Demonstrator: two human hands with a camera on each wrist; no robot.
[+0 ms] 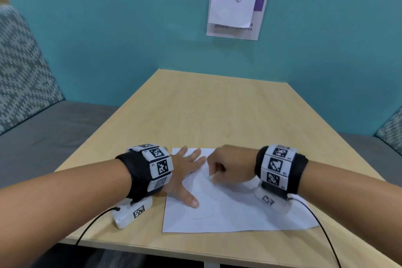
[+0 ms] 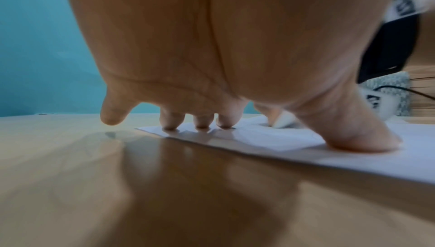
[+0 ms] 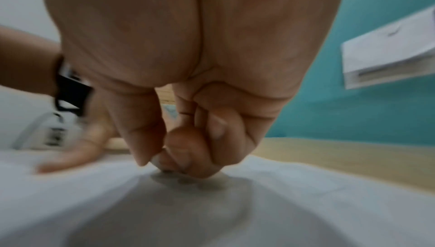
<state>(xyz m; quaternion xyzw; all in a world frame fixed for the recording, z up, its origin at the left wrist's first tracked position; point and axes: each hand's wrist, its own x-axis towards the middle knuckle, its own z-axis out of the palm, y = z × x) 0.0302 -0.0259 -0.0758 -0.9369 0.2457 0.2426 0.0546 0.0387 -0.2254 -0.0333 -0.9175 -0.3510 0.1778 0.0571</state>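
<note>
A white sheet of paper (image 1: 239,213) with faint pencil outlines lies on the near part of the wooden table (image 1: 206,111). My left hand (image 1: 185,172) rests on the sheet's left edge with its fingers spread and straight, and the fingertips (image 2: 202,125) and thumb press on the paper (image 2: 353,158). My right hand (image 1: 226,169) is curled into a fist over the upper middle of the sheet. It pinches a small white eraser (image 1: 210,177) against the paper. The eraser (image 2: 283,121) shows beyond my left thumb. Only a sliver of the eraser (image 3: 156,159) peeks out between my right thumb and fingers.
The table butts against a teal wall with a paper notice (image 1: 236,13) on it. A grey bench (image 1: 54,128) with a patterned cushion (image 1: 21,67) runs along the left, and another cushion (image 1: 391,132) sits at the right. Black cables (image 1: 93,224) trail from both wrist units over the front edge.
</note>
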